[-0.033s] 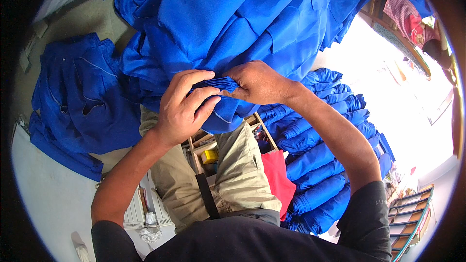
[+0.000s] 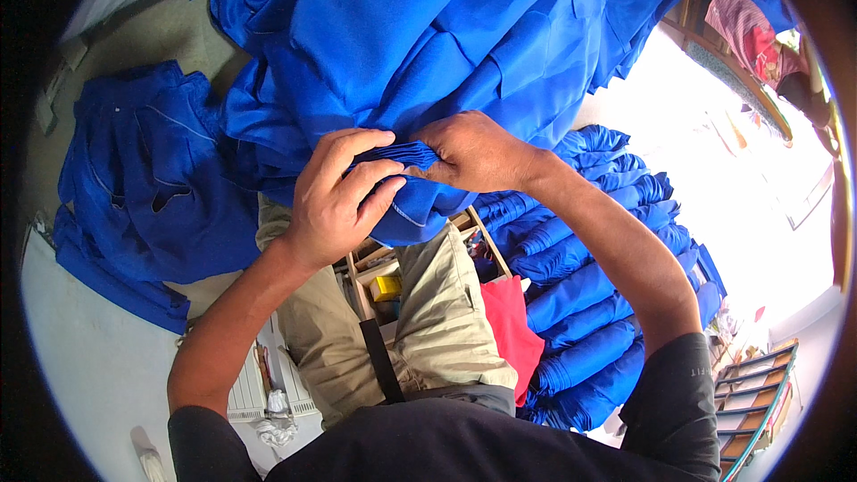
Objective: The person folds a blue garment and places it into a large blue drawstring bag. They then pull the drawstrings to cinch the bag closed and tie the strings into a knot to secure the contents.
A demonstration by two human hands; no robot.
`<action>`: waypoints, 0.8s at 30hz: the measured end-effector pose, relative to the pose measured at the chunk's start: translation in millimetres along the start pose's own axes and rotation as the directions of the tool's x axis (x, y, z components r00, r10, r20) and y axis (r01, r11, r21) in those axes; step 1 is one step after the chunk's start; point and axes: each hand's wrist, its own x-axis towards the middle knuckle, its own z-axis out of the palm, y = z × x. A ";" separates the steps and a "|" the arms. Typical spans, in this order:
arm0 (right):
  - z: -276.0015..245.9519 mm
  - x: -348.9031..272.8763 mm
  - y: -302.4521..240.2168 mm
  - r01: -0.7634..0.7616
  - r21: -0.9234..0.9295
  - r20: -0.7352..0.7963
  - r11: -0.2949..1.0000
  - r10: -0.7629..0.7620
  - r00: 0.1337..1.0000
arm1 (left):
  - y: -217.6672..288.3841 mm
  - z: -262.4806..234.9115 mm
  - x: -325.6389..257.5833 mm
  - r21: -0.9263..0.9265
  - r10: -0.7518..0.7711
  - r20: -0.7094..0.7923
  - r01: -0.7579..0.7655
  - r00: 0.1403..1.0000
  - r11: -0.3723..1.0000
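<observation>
A thick wad of layered blue fabric (image 2: 399, 154), its edges stacked in thin folds, sits between my two hands over my lap. My left hand (image 2: 339, 196) curls round the near and left side of it, fingers bent and slightly apart. From the right, my right hand (image 2: 478, 152) grips the other end of the layers in a closed fist; its fingertips are mostly hidden. Below the wad hangs a loose blue flap (image 2: 406, 219) with a pale stitched edge. Directly beyond my hands rises a large heap of blue cloth (image 2: 393, 27).
Blue garment pieces (image 2: 152, 170) lie to the left. Several rolled blue bundles (image 2: 585, 303) are piled at my right, beside a red cloth (image 2: 513, 326). Between my legs is a wooden drawer (image 2: 486, 245) holding a yellow box (image 2: 386, 288). A slatted rack (image 2: 754, 397) stands at the lower right.
</observation>
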 end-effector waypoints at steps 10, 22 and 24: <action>-0.2 0.5 -0.5 -0.006 0.003 0.007 1.000 0.006 1.000 | 0.6 1.9 0.8 -0.026 0.002 0.006 -0.001 1.000 1.000; 2.9 0.6 2.5 0.003 -0.017 -0.009 1.000 -0.003 1.000 | 1.7 2.3 2.8 -0.018 0.005 -0.001 -0.005 1.000 1.000; 2.3 0.9 1.8 0.001 -0.020 -0.007 1.000 -0.001 1.000 | 2.7 1.3 4.0 0.001 0.020 -0.002 -0.020 1.000 1.000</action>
